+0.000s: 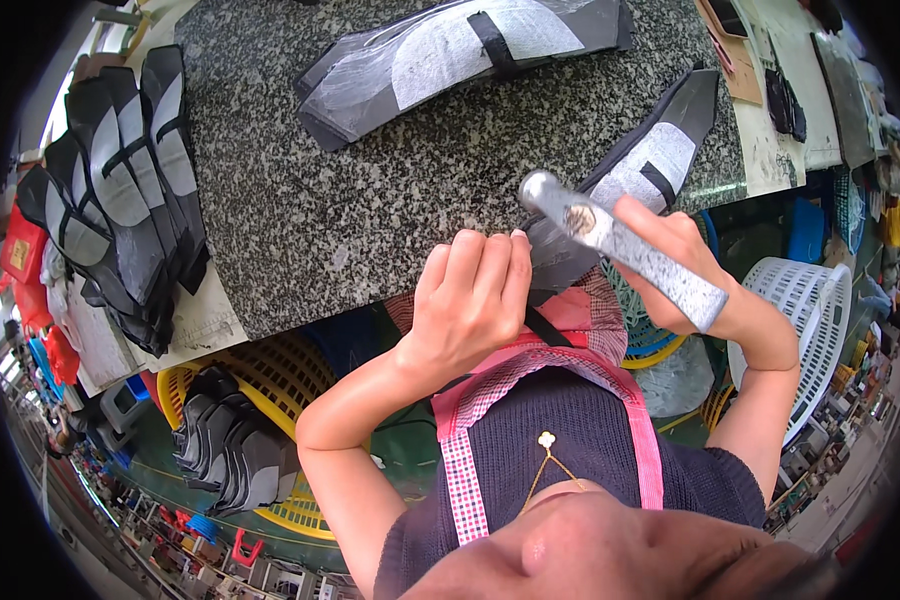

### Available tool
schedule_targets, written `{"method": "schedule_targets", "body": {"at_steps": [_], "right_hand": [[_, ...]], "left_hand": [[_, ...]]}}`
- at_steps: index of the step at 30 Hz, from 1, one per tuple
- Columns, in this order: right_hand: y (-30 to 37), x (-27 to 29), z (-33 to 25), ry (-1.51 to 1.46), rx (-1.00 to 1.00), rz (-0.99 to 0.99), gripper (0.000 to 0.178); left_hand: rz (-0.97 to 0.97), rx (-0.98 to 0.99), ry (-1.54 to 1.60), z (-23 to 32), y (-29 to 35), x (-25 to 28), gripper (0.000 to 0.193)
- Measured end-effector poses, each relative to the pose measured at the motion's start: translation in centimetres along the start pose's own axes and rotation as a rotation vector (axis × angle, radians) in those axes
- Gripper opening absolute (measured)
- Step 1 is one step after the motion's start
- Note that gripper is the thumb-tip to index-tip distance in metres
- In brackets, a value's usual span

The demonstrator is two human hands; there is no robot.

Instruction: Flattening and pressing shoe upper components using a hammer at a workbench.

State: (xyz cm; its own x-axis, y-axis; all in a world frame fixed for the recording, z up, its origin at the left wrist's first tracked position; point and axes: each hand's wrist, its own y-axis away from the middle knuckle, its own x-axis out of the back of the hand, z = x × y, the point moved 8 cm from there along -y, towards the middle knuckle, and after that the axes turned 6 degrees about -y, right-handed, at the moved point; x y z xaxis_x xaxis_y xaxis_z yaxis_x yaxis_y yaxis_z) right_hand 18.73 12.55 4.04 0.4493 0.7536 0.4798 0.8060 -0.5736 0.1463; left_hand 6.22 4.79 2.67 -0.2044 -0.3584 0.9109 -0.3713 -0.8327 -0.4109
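In my right hand (675, 255) is a hammer (640, 250). Its metal head is raised over a dark grey panel (660, 160) with a white patch and a black strap, hiding part of it. The panel lies at the near right edge of a speckled stone slab (280, 200). My left hand (475, 290) is closed at the panel's near end, fingers curled and fingertips against it. Farther back on the slab rests a larger bundle of similar panels (470, 55), with a black band across its white area.
Stacked dark panels (130, 180) lie left of the slab. Below, a yellow basket (280, 385) holds more dark pieces (235, 450). A white basket (805, 300) stands at the right. A phone (727, 18) lies at the far right.
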Motion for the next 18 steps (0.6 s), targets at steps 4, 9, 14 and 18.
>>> {"method": "schedule_targets", "body": {"at_steps": [4,9,14,18], "right_hand": [[-0.5,-1.3,0.8,0.117,-0.01,-0.134,0.027],[-1.1,0.0,-1.3,0.094,0.183,0.02,0.026],[-0.7,-1.2,0.6,-0.03,0.009,-0.029,0.018],[2.9,1.9,5.7,-0.369,-0.193,0.362,0.04]], "left_hand": [[0.064,-0.052,0.134,0.7,0.0,0.0,0.031],[0.083,-0.033,0.079,3.5,1.9,-1.5,0.041],[0.193,-0.078,-0.049,4.1,1.3,-2.2,0.037],[0.023,0.157,0.407,-1.9,-0.4,0.0,0.036]]}}
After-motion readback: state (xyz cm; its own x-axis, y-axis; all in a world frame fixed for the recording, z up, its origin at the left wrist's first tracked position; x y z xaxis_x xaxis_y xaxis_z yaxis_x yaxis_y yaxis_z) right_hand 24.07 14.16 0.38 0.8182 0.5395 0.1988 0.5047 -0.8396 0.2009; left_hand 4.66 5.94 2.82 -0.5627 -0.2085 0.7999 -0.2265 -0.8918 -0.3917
